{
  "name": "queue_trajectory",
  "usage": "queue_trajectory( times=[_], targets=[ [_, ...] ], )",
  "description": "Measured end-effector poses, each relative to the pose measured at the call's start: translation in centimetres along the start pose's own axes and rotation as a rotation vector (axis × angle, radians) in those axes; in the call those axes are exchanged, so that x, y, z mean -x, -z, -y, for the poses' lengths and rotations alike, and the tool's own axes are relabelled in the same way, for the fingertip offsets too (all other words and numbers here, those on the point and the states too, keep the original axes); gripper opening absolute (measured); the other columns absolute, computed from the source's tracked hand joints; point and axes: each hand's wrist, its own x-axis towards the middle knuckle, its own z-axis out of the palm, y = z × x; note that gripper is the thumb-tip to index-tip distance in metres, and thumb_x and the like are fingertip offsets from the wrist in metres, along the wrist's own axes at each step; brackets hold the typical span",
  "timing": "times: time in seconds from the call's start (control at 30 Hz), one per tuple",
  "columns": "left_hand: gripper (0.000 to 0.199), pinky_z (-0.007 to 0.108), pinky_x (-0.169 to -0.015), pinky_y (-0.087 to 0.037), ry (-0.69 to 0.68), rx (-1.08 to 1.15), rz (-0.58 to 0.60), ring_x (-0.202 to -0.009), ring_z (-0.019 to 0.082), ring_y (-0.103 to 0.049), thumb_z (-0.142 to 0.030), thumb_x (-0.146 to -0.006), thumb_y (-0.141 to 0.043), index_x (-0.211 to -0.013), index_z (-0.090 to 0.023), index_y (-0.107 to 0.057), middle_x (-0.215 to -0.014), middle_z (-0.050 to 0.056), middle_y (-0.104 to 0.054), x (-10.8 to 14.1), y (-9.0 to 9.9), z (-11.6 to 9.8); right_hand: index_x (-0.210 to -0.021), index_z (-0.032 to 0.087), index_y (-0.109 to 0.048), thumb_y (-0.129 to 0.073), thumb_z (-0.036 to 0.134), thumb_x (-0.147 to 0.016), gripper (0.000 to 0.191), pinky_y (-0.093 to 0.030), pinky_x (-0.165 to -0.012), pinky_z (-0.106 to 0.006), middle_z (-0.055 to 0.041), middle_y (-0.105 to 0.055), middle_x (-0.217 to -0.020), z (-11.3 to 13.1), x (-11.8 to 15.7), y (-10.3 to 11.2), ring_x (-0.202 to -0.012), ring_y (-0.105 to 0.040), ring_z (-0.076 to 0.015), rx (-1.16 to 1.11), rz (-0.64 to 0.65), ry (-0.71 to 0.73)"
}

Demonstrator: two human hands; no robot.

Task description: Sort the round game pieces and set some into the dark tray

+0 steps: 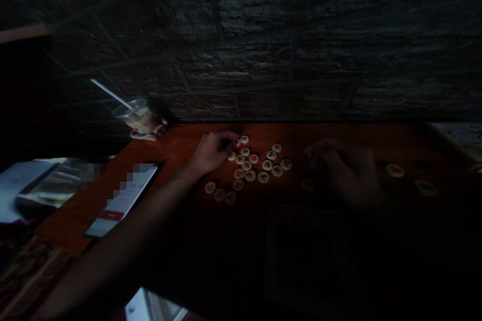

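Observation:
My left hand (214,151) reaches over the wooden table from the left. Its thumb and index finger close at a Chinese chess piece (238,142), which the fingertips partly hide. Round pale Chinese chess pieces (250,175) with red or black characters lie loosely grouped just right of that hand. In deep shadow on the right, my right hand (348,168) hovers with its fingers drawn together, pointing left; whatever they hold, if anything, is too dark to make out. A single piece (308,184) lies dimly lit below those fingers.
Two more pieces (395,170) lie at the far right. A dark rectangular frame-like thing (305,261) is at the near side. A phone (122,200) lies left of my forearm. A plastic cup with a straw (139,116) stands at the back left corner, by the stone wall (263,40).

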Motion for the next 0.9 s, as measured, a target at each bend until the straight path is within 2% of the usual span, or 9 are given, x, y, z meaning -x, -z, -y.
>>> queue_trajectory(
  times=[0.13, 0.2, 0.3, 0.37, 0.53, 0.7, 0.8, 0.87, 0.9],
  targets=[
    [0.034, 0.031, -0.084, -0.057, -0.031, -0.005, 0.015, -0.092, 0.022, -0.078, -0.031, -0.097, -0.056, -0.121, -0.018, -0.077, -0.108, 0.003, -0.083, 0.2, -0.1, -0.3, -0.087, 0.022, -0.074, -0.051, 0.031, -0.097, 0.027, -0.046, -0.055, -0.026, 0.0000, -0.067, -0.064, 0.4, 0.6, 0.1, -0.058, -0.065, -0.0151, 0.063, 0.084, 0.015],
    [0.033, 0.035, -0.087, -0.058, -0.055, 0.018, -0.006, -0.095, 0.025, -0.078, -0.036, -0.095, -0.060, -0.116, -0.019, -0.079, -0.111, 0.004, -0.083, 0.3, -0.2, -0.3, -0.089, 0.022, -0.073, -0.050, 0.033, -0.099, 0.027, -0.046, -0.053, -0.025, 0.0004, -0.067, -0.065, 0.6, 1.1, 0.1, -0.055, -0.064, -0.0138, 0.052, 0.180, 0.052],
    [0.030, 0.040, -0.084, -0.061, -0.053, 0.017, -0.033, -0.092, 0.029, -0.079, -0.045, -0.092, -0.063, -0.109, -0.027, -0.081, -0.108, 0.004, -0.084, 0.2, -0.4, 0.2, -0.081, 0.021, -0.070, -0.049, 0.032, -0.099, 0.030, -0.045, -0.054, -0.023, 0.0008, -0.066, -0.062, 0.5, 1.3, 0.0, -0.054, -0.062, -0.0120, 0.056, 0.239, 0.121],
    [0.032, 0.042, -0.087, -0.061, -0.026, 0.005, -0.006, -0.096, 0.031, -0.079, -0.051, -0.092, -0.062, -0.108, -0.031, -0.081, -0.111, 0.003, -0.083, 0.1, -0.5, 0.4, -0.077, 0.020, -0.068, -0.047, 0.034, -0.100, 0.034, -0.044, -0.054, -0.023, 0.0005, -0.064, -0.060, 0.4, 1.2, 0.1, -0.054, -0.061, -0.0116, 0.051, 0.238, 0.136],
    [0.031, 0.044, -0.093, -0.060, 0.026, -0.005, 0.052, -0.099, 0.032, -0.077, -0.057, -0.093, -0.058, -0.104, -0.036, -0.078, -0.108, -0.009, -0.083, 0.3, -0.2, 0.1, -0.075, 0.020, -0.067, -0.048, 0.032, -0.098, 0.032, -0.045, -0.055, -0.024, 0.0007, -0.063, -0.058, 0.4, 1.2, 0.2, -0.053, -0.061, -0.0121, 0.012, 0.238, 0.152],
    [0.031, 0.044, -0.095, -0.058, 0.028, -0.030, -0.002, -0.104, 0.034, -0.076, -0.054, -0.097, -0.054, -0.107, -0.034, -0.076, -0.111, -0.010, -0.082, 0.5, 0.0, -0.3, -0.072, 0.019, -0.067, -0.048, 0.032, -0.100, 0.036, -0.044, -0.056, -0.024, 0.0004, -0.065, -0.059, 0.3, 1.4, 0.2, -0.054, -0.061, -0.0118, 0.064, 0.177, 0.155],
    [0.033, 0.044, -0.090, -0.059, -0.015, -0.014, -0.039, -0.101, 0.034, -0.077, -0.054, -0.097, -0.053, -0.104, -0.033, -0.078, -0.108, -0.005, -0.083, 0.4, 0.0, -0.4, -0.071, 0.018, -0.068, -0.049, 0.034, -0.100, 0.038, -0.043, -0.059, -0.025, -0.0010, -0.067, -0.063, 1.3, 0.0, 1.5, -0.058, -0.062, -0.0128, 0.158, 0.122, 0.156],
    [0.036, 0.046, -0.088, -0.059, -0.044, 0.008, -0.057, -0.095, 0.035, -0.078, -0.053, -0.095, -0.054, -0.101, -0.029, -0.080, -0.107, 0.001, -0.084, 0.3, 0.0, -0.4, -0.076, 0.018, -0.072, -0.051, 0.034, -0.099, 0.035, -0.042, -0.060, -0.026, -0.0019, -0.070, -0.066, 2.5, -1.4, 3.5, -0.058, -0.062, -0.0136, 0.213, 0.099, 0.155],
    [0.037, 0.046, -0.090, -0.059, -0.050, 0.018, -0.060, -0.094, 0.034, -0.078, -0.052, -0.095, -0.055, -0.101, -0.027, -0.080, -0.107, 0.004, -0.084, 0.3, 0.0, -0.4, -0.081, 0.018, -0.075, -0.054, 0.032, -0.097, 0.030, -0.043, -0.062, -0.027, -0.0024, -0.073, -0.070, 3.2, -2.1, 4.8, -0.062, -0.064, -0.0148, 0.337, 0.099, 0.160]
  ],
)
